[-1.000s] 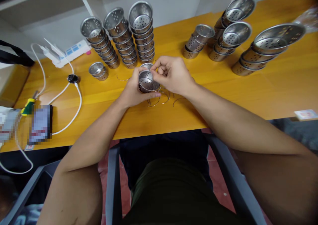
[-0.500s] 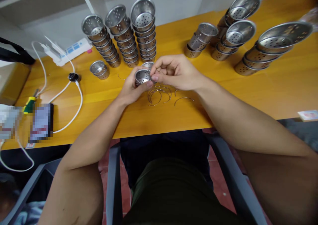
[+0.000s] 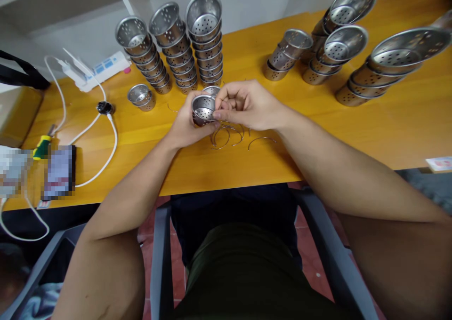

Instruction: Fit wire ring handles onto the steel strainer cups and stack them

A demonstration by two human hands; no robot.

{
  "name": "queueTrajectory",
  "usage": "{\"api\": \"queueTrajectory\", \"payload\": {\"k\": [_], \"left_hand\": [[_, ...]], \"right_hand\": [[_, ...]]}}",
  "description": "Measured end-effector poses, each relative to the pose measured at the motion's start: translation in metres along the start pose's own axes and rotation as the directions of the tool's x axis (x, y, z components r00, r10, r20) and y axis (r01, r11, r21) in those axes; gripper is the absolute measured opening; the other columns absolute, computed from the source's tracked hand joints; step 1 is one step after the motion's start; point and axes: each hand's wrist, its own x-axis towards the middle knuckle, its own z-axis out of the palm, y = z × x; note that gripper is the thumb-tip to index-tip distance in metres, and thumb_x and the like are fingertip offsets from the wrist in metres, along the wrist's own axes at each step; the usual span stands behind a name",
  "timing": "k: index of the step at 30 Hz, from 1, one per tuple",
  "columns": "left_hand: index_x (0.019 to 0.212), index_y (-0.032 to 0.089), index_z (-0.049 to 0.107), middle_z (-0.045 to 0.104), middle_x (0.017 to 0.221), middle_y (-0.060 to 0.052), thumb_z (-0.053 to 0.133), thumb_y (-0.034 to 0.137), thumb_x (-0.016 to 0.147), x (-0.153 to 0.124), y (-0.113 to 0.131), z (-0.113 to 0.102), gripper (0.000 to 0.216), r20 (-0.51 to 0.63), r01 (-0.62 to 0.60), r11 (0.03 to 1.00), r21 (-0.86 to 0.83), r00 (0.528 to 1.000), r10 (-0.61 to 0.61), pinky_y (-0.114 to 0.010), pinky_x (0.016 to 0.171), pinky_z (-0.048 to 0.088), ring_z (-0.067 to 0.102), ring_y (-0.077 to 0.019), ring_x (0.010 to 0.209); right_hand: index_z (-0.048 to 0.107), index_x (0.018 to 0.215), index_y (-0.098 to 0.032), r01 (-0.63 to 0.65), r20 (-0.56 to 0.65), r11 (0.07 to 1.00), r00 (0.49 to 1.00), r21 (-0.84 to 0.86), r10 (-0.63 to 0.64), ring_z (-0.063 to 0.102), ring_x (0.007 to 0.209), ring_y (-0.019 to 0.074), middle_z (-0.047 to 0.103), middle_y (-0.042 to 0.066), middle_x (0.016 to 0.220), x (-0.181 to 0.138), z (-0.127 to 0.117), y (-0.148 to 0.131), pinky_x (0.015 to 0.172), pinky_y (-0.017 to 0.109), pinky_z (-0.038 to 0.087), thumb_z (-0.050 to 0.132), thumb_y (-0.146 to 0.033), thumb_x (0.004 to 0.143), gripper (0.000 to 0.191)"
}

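My left hand [image 3: 187,127] is wrapped round a small perforated metal cup [image 3: 204,110], its mouth tilted up towards me. At the cup's right rim, my right hand [image 3: 247,104] has thumb and fingers pinched together. What lies between those fingertips is hidden. Just behind the held cup, the rim of another metal cup [image 3: 211,90] shows, partly covered by my hands. Thin curved wires [image 3: 242,134] lie in a loose heap on the table below my hands. One separate bent wire [image 3: 262,138] rests to their right.
Tall stacks of perforated cups [image 3: 208,52] stand at the back left, shorter leaning stacks [image 3: 321,68] at the right. A small cup pair [image 3: 141,99], a power strip [image 3: 106,70], white cables, a yellow-green screwdriver handle [image 3: 43,147] and a blurred-out device [image 3: 58,172] are at the left.
The held cup has tilted slightly, showing more of its inside. My left thumb has slid down off the rim, and my right fingers have shifted a little at the cup's edge.
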Motion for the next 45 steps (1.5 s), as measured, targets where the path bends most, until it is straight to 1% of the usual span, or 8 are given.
{"api": "queueTrajectory", "payload": {"k": [6, 11, 18, 22, 25, 32, 37, 45], "left_hand": [[0.162, 0.036, 0.065, 0.079, 0.14, -0.008, 0.106, 0.099, 0.093, 0.002, 0.0, 0.001, 0.102, 0.002, 0.034, 0.999, -0.009, 0.999, -0.034, -0.065, 0.123, 0.075, 0.087, -0.0367, 0.131], [0.164, 0.036, 0.062, 0.08, 0.146, -0.009, 0.102, 0.104, 0.094, 0.005, -0.015, 0.001, 0.105, -0.111, 0.02, 1.0, -0.007, 0.994, -0.021, -0.06, 0.128, 0.074, 0.087, -0.0368, 0.14], [0.167, 0.04, 0.058, 0.08, 0.149, -0.006, 0.099, 0.103, 0.099, 0.004, -0.019, -0.002, 0.101, -0.089, -0.074, 0.997, -0.011, 0.993, 0.073, -0.059, 0.131, 0.075, 0.089, -0.0368, 0.145], [0.175, 0.045, 0.051, 0.073, 0.168, -0.009, 0.096, 0.108, 0.096, 0.006, -0.011, -0.002, 0.111, -0.054, -0.039, 0.999, 0.013, 0.998, 0.04, -0.061, 0.132, 0.076, 0.083, -0.0402, 0.16], [0.18, 0.049, 0.046, 0.067, 0.18, -0.012, 0.091, 0.111, 0.097, 0.008, -0.017, -0.009, 0.113, -0.119, -0.004, 0.998, 0.063, 0.993, 0.011, -0.061, 0.131, 0.077, 0.08, -0.0409, 0.164], [0.181, 0.048, 0.052, 0.071, 0.181, -0.015, 0.074, 0.108, 0.11, 0.007, -0.031, -0.024, 0.095, -0.194, 0.075, 0.987, 0.141, 0.98, -0.047, -0.061, 0.129, 0.076, 0.081, -0.0403, 0.158], [0.18, 0.046, 0.054, 0.072, 0.181, -0.015, 0.075, 0.106, 0.112, 0.007, -0.023, -0.021, 0.093, -0.178, 0.097, 0.981, 0.169, 0.982, -0.067, -0.062, 0.13, 0.077, 0.082, -0.0393, 0.157], [0.173, 0.044, 0.06, 0.073, 0.177, -0.014, 0.081, 0.101, 0.112, 0.006, -0.026, -0.021, 0.086, -0.187, 0.066, 0.989, 0.132, 0.981, -0.04, -0.056, 0.122, 0.08, 0.084, -0.0358, 0.149]], "right_hand": [[0.08, 0.107, -0.027, 0.006, 0.03, 1.0, 1.0, -0.002, -0.006, 0.055, 0.076, 0.0197, 0.065, 0.001, 0.089, 0.001, -0.003, 0.004, 0.06, 0.033, 0.047, 0.122, -0.076, 0.093, 0.066], [0.084, 0.121, -0.029, 0.097, -0.162, 0.981, 0.979, -0.168, -0.124, 0.063, 0.086, 0.0219, 0.07, 0.006, 0.117, -0.001, -0.008, 0.012, 0.072, 0.036, 0.059, 0.119, -0.07, 0.098, 0.059], [0.087, 0.139, -0.029, 0.302, 0.103, 0.817, 0.952, -0.491, -0.289, 0.072, 0.113, 0.0287, 0.071, 0.011, 0.141, -0.004, -0.013, 0.032, 0.1, 0.046, 0.07, 0.099, -0.053, 0.115, 0.035], [0.087, 0.141, -0.031, 0.306, 0.072, 0.765, 0.943, -0.567, -0.324, 0.071, 0.107, 0.0278, 0.072, 0.011, 0.139, -0.004, -0.022, 0.035, 0.096, 0.046, 0.07, 0.095, -0.056, 0.118, 0.035], [0.087, 0.134, -0.032, 0.198, -0.143, 0.691, 0.904, -0.695, -0.403, 0.067, 0.104, 0.0295, 0.073, 0.012, 0.135, 0.0, -0.049, 0.031, 0.091, 0.045, 0.069, 0.095, -0.05, 0.117, 0.026], [0.086, 0.132, -0.022, -0.289, -0.573, 0.519, 0.608, -0.805, -0.55, 0.076, 0.128, 0.0381, 0.07, 0.021, 0.142, -0.005, -0.143, 0.029, 0.106, 0.052, 0.064, 0.082, -0.005, 0.106, 0.031], [0.081, 0.136, -0.035, -0.468, -0.695, 0.539, 0.62, -0.7, -0.364, 0.073, 0.14, 0.0371, 0.069, 0.021, 0.163, -0.015, -0.166, 0.035, 0.123, 0.054, 0.057, 0.071, -0.014, 0.119, 0.028], [0.084, 0.146, -0.021, -0.566, -0.72, 0.486, 0.658, -0.666, -0.221, 0.074, 0.153, 0.0332, 0.074, 0.023, 0.167, -0.002, -0.13, 0.02, 0.141, 0.053, 0.051, 0.078, -0.003, 0.122, 0.031]]}}
